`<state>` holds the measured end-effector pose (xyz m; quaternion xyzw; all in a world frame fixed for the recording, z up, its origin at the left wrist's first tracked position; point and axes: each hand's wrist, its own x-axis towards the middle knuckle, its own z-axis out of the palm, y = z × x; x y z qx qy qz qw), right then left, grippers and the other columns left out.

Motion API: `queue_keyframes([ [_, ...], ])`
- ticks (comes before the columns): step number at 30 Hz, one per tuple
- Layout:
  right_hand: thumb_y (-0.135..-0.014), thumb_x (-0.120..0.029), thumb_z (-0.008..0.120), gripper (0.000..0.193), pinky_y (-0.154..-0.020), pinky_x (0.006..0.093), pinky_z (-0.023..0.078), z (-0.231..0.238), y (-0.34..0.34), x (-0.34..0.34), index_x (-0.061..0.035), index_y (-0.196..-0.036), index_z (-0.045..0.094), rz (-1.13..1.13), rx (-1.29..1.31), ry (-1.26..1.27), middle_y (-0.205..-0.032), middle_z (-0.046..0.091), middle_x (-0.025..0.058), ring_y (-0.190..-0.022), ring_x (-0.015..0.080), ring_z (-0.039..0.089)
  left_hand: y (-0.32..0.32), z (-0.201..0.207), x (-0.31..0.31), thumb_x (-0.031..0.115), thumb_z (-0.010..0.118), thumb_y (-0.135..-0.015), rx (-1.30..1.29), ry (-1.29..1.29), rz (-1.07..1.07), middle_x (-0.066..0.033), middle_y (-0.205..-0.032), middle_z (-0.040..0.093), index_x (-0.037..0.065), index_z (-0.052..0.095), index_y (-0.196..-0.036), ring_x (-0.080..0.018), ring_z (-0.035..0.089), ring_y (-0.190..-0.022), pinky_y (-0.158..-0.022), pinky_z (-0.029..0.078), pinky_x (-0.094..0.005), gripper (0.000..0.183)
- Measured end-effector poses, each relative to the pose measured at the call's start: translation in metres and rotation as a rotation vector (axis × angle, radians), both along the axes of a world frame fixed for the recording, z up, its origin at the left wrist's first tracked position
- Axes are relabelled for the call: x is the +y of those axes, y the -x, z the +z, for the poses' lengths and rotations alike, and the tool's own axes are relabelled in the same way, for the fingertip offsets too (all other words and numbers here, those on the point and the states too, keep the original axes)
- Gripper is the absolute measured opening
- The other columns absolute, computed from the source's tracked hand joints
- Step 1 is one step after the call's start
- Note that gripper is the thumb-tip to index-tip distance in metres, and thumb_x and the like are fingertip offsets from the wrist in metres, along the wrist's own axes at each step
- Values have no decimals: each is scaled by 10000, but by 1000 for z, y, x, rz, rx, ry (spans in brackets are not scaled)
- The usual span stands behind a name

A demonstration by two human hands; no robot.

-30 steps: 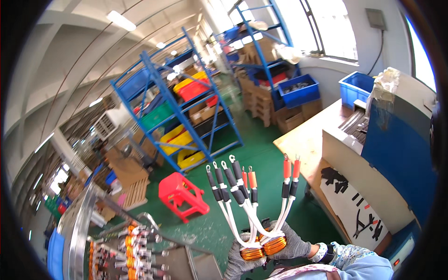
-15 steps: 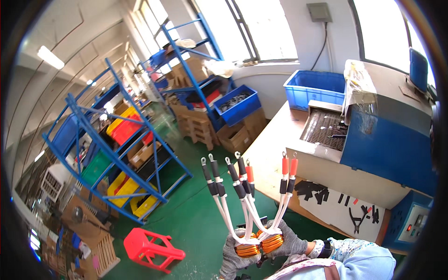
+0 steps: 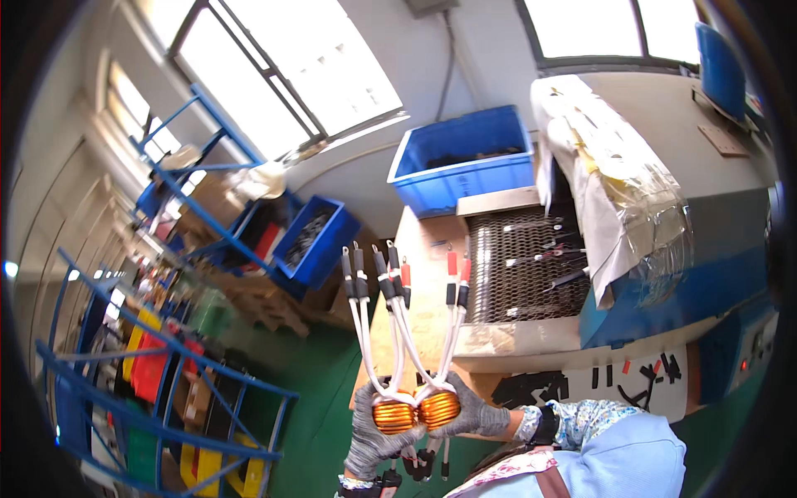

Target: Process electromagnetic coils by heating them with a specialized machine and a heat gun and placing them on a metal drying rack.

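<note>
Two copper-wound coils (image 3: 394, 417) sit side by side between my gloved hands. My left hand (image 3: 366, 440) is closed around the left one, and my right hand (image 3: 476, 412) grips the right one from its outer side. White leads (image 3: 363, 328) rise from the coils, several of them, with black or red sleeves and ring terminals at their upper ends. More leads with black ends (image 3: 426, 461) hang below my hands. Beyond the raised leads lies the mesh conveyor belt (image 3: 523, 274) of a machine, with several small terminal-ended pieces on it.
A blue machine housing (image 3: 677, 274), partly covered with taped plastic, stands at the right. Behind the belt is a blue bin (image 3: 461, 158). Black and red sleeve pieces (image 3: 531, 388) lie on the wooden bench (image 3: 423, 257). Blue shelving (image 3: 158, 398) stands at the left.
My view has turned right, toward the bench and conveyor, which now look nearer. The coils remain in both hands, with their leads now in front of the bench. The red stool is out of view.
</note>
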<state>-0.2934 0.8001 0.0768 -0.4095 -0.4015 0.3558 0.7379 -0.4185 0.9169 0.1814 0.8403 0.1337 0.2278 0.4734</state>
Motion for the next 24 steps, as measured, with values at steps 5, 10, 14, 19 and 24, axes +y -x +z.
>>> queue_keyframes([
  [5, -579, -160, 849, 943, -905, 336, 447, -1, -53, 18, -91, -1283, 226, -147, 98, 7, -1164, 448, 116, -1058, 192, 491, -91, 13, 48, 149, 841, -546, 64, -74, -235, -94, -1030, 553, 39, 396, -1169, -181, 567, -959, -849, 483, -322, 774],
  [10, -587, -131, 844, 923, -884, 332, 461, 2, -80, 26, -128, -1270, 224, -426, 235, -58, -1192, 393, 97, -1086, 181, 467, -174, 3, 89, 129, 838, -523, 64, 27, -539, -72, -1023, 505, 40, 437, -1174, -200, 535, -962, -860, 448, -320, 770],
  [14, -618, -110, 822, 878, -888, 328, 456, 3, -99, 27, -127, -1245, 208, -681, 359, -74, -1151, 392, 99, -1085, 189, 466, -252, 21, 84, 112, 832, -529, 297, 91, -800, -72, -1084, 529, 43, 434, -1205, -178, 518, -1012, -893, 440, -321, 788],
  [19, -622, -123, 814, 843, -885, 312, 446, 17, -113, 40, -75, -1227, 230, -997, 393, -64, -1142, 391, 98, -1045, 183, 468, -324, -3, 94, 134, 807, -517, 368, 199, -986, -84, -1095, 561, 17, 435, -1259, -175, 541, -995, -883, 447, -303, 838],
  [24, -630, -97, 798, 791, -824, 311, 480, -1, -125, 59, -82, -1214, 265, -1240, 397, 52, -1115, 400, 83, -993, 171, 488, -363, -8, 85, 74, 741, -542, 484, 342, -1195, -75, -1038, 584, 8, 457, -1247, -161, 562, -925, -849, 464, -291, 763],
])
